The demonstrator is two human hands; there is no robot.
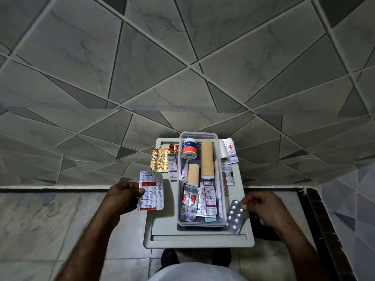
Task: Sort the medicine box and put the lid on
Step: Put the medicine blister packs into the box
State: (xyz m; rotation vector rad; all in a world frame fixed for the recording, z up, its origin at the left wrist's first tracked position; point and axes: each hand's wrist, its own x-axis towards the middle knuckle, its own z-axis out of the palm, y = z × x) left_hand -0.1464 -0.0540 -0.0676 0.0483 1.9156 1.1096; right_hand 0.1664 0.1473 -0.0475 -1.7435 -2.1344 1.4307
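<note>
The medicine box (222, 199), one clear open-topped tub, stands in the middle of a grey tray-top table (198, 238). Inside the box are one adhesive tape roll (188, 149) at the far end, two tan bandage rolls (207, 159), and a heap of blister strips (190, 201) at the near end, too overlapped to count.

Left of the box, the left hand (121, 197) grips a red-and-white blister sheet (151, 191). Right of the box, the right hand (261, 207) pinches one silver strip (235, 216).

Also left of the box lie one gold foil strip (161, 160) and one small carton (172, 165). To its right are one white roll (224, 151) and about three loose strips (230, 148).

Beyond the box rises a wall (182, 57) of angular grey tiles. The marble floor (40, 220) lies below.
</note>
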